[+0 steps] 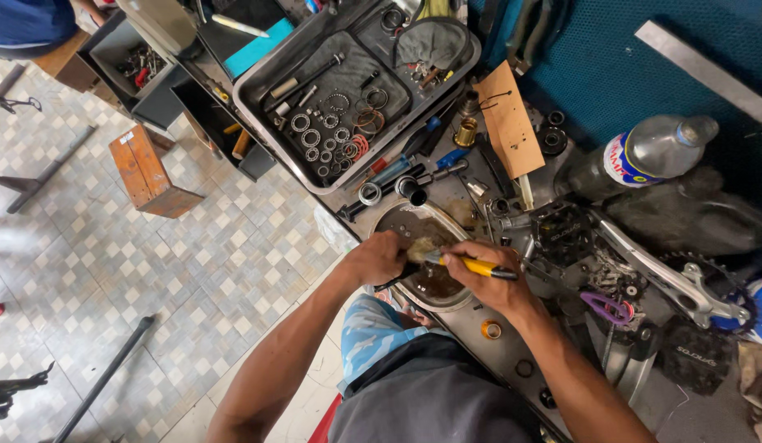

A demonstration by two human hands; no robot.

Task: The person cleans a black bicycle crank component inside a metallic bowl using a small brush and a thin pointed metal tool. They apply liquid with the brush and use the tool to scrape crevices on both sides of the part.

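Splashes threaten: the right hand (488, 275) grips a yellow-handled brush (471, 265), the left hand (379, 257) clutches a small part (419, 248) over the oily basin (397, 220), slippery enough to drop.

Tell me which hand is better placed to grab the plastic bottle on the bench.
Right, probably. The right hand, gripping a yellow-handled tool, is on the side of the plastic bottle; the left hand holds a part over the oily pan.

A floor (192, 271) of small checkered tiles in grey and cream spreads to the left — a low wooden stool (150, 172) stands on it, with dark metal rods lying nearby. The cluttered counter (512, 361) runs diagonally, backed by a teal wall panel (611, 74) — daylight is even and soft
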